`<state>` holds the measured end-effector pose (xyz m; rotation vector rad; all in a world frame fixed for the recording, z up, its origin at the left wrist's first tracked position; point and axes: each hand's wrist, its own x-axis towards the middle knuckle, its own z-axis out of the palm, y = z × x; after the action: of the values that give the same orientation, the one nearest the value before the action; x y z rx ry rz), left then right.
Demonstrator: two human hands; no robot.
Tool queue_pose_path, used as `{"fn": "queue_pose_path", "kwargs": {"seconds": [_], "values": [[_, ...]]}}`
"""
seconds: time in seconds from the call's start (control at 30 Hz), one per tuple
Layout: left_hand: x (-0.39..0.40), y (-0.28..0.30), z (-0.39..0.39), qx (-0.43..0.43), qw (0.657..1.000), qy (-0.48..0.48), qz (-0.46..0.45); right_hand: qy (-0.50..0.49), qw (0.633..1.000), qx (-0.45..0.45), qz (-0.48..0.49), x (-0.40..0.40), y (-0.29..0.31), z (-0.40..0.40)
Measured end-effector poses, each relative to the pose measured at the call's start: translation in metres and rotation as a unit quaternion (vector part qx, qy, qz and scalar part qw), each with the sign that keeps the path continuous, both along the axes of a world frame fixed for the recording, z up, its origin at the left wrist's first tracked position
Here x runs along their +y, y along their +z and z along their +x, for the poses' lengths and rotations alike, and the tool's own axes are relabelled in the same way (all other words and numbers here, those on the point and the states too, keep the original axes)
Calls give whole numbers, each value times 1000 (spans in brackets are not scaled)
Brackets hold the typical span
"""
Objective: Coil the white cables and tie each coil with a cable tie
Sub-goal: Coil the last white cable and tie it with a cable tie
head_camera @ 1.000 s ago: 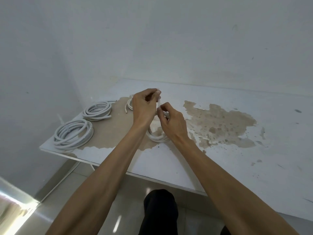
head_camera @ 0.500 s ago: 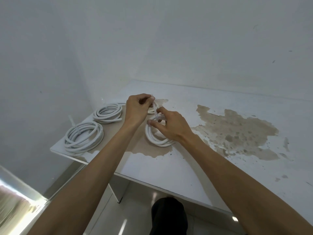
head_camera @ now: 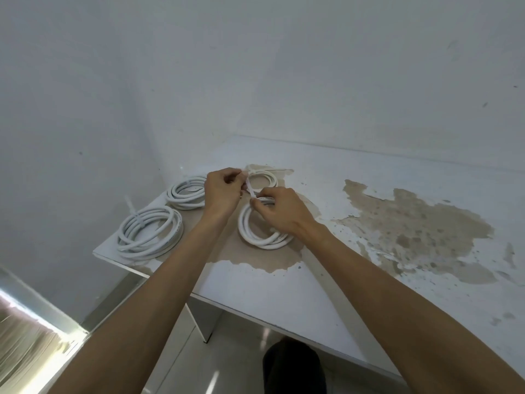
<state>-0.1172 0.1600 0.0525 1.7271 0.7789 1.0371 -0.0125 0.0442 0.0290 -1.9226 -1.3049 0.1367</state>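
The coil being tied [head_camera: 262, 233] lies flat on the table [head_camera: 284, 288], near its front-left part, on a patch where the white surface has peeled to brown. A cable tie [head_camera: 250, 189] is looped at the coil's far edge, and its free tail is stretched up and to the left. The tail is pinched by the curled fingers of the left hand [head_camera: 223, 191], while the tie's lower end, at the coil, is pinched between thumb and fingertips of the right hand [head_camera: 279, 210]. This tie is judged to be in the tightening stage; whether it is fully cinched cannot be told.

Three other coils are seen. The near-left coil [head_camera: 149, 236] already carries a tie (its tail sticks up at the far-left side). A second coil [head_camera: 186, 191] lies behind it, partly hidden by the left hand, and a far coil [head_camera: 262, 179] lies just beyond the hands; a tie cannot be made out clearly on either. No loose, uncoiled cable is visible, so the work is judged to be near its end, with the present tie to finish and perhaps others to check.

Compared with half a second ago, both hands are held in much the same pinch, but they have been drawn slightly further apart, so that more of the tail is seen stretched between them. The camera has been tilted a little.
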Motion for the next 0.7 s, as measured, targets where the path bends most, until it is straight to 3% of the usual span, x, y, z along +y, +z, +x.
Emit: {"fn": "queue_pose_path", "kwargs": {"seconds": [0.37,0.7], "values": [[45,-16,-22,45,990,115,-71,-25,999,-17,-25,42,-3,-11],[40,-15,-25,95,986,129,-38,-70,997,44,-5,35,1,-18]]}}
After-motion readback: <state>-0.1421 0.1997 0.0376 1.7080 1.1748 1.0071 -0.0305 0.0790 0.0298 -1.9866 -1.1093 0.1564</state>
